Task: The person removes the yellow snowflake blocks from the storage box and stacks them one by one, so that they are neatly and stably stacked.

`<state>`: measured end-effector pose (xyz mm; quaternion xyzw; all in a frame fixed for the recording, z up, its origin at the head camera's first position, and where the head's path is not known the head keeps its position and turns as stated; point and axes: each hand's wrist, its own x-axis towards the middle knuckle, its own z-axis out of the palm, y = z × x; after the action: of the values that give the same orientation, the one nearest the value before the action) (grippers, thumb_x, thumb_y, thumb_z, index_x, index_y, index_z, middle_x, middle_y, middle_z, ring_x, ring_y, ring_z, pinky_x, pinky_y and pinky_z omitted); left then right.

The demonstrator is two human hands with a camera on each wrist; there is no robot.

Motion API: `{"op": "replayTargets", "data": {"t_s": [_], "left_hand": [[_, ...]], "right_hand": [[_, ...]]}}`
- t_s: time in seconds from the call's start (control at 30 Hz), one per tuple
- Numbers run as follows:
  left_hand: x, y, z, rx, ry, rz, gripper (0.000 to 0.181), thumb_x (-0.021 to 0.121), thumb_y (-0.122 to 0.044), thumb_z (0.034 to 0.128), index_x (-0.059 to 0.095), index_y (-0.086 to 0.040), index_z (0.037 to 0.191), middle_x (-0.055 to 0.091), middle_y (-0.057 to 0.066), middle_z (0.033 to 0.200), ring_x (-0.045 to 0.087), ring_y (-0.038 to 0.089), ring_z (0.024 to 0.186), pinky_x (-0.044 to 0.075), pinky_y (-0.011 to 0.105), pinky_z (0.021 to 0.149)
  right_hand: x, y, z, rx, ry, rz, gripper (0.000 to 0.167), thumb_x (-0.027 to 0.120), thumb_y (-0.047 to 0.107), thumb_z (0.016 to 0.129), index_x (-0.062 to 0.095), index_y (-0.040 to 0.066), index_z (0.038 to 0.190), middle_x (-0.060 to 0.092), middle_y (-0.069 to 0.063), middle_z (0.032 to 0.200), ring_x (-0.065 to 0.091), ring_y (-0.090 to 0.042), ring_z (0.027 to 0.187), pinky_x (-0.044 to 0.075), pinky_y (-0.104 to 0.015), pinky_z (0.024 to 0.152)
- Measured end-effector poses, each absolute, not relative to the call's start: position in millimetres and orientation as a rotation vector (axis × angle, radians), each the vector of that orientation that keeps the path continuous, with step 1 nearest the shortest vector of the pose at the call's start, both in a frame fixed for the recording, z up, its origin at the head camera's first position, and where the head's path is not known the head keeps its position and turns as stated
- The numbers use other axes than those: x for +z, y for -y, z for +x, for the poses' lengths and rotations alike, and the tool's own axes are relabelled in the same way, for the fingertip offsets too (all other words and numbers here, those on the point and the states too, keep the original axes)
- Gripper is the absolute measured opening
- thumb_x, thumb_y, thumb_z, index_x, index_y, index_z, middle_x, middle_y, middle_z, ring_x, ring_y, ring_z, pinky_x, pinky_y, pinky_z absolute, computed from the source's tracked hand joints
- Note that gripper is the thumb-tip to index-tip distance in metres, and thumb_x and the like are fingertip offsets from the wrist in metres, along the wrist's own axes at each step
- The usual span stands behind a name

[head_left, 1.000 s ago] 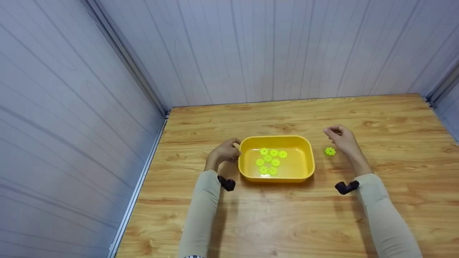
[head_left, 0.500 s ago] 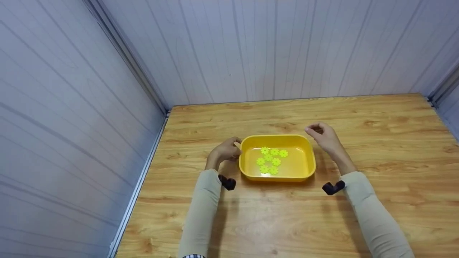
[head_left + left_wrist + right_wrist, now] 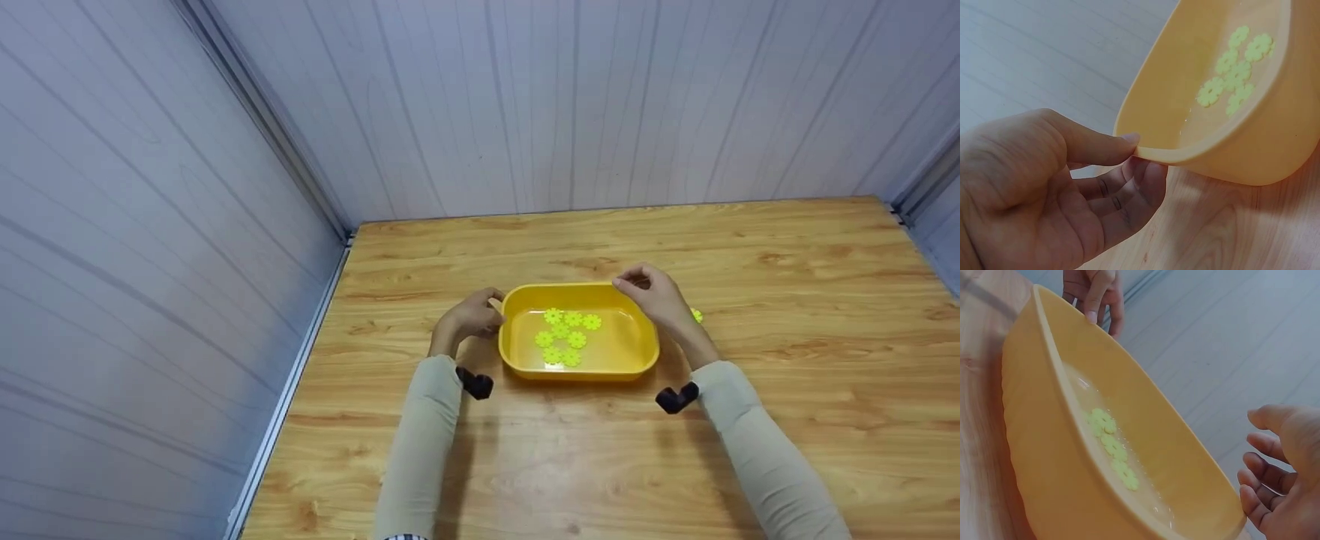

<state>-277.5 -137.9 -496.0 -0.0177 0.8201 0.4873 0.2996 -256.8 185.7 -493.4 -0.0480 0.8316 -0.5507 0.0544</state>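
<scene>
A yellow plastic basin (image 3: 577,375) stands on the wooden table. Several lime-yellow flower-shaped pieces (image 3: 577,340) lie flat on its floor, mostly left of the middle. My left hand (image 3: 471,316) pinches the rim at the left end; in the left wrist view the thumb lies on the inner side, the fingers outside and below. By the far right corner of the rim is my right hand (image 3: 661,301), its fingers loosely bent with nothing between them in the right wrist view (image 3: 1292,467). One more flower piece (image 3: 697,316) lies outside the basin, partly hidden by the right wrist.
The wooden tabletop (image 3: 555,465) extends around the basin on all sides. A pale panel wall (image 3: 555,112) rises behind the table, and another wall (image 3: 150,262) runs along its left side. Dark wrist cameras (image 3: 677,398) sit at both sleeve cuffs.
My right hand has moved left, from beside the loose flower piece to the basin's far right corner. The left hand, the basin and the pieces inside keep their places.
</scene>
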Motion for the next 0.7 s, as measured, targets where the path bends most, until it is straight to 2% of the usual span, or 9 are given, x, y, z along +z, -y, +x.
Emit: {"op": "replayTargets", "data": {"t_s": [0.23,0.47,0.7], "left_hand": [[-495.3,137.6,-277.3,1.286,-2.182,-0.049,0.043,0.056,-0.002,0.0875,0.049,-0.010,0.129,0.051,0.006,0.088,0.053,0.017,0.075,0.053,0.038,0.081],[-494.5,137.8,-276.5,1.278,-2.192,-0.039,0.045,0.056,-0.002,0.0870,0.048,-0.010,0.131,0.051,0.005,0.087,0.052,0.016,0.074,0.051,0.031,0.072],[-494.3,139.1,-275.9,1.302,-2.180,-0.022,0.045,0.055,-0.002,0.0892,0.046,-0.008,0.133,0.051,0.007,0.090,0.053,0.017,0.074,0.053,0.031,0.072]], "right_hand": [[-513.9,-177.8,-266.7,-1.664,-2.549,-0.157,0.044,0.059,0.044,0.092,0.058,0.006,0.115,0.057,-0.009,0.109,0.051,-0.019,0.095,0.044,-0.024,0.079],[-515.4,-165.0,-265.2,-1.621,-2.550,-0.239,0.039,0.059,0.039,0.094,0.058,0.005,0.114,0.058,-0.010,0.106,0.051,-0.021,0.092,0.044,-0.028,0.077],[-524.8,-157.6,-266.8,-1.586,-2.555,-0.291,0.034,0.060,0.033,0.094,0.057,0.005,0.113,0.058,-0.010,0.107,0.051,-0.021,0.093,0.044,-0.030,0.079]]}}
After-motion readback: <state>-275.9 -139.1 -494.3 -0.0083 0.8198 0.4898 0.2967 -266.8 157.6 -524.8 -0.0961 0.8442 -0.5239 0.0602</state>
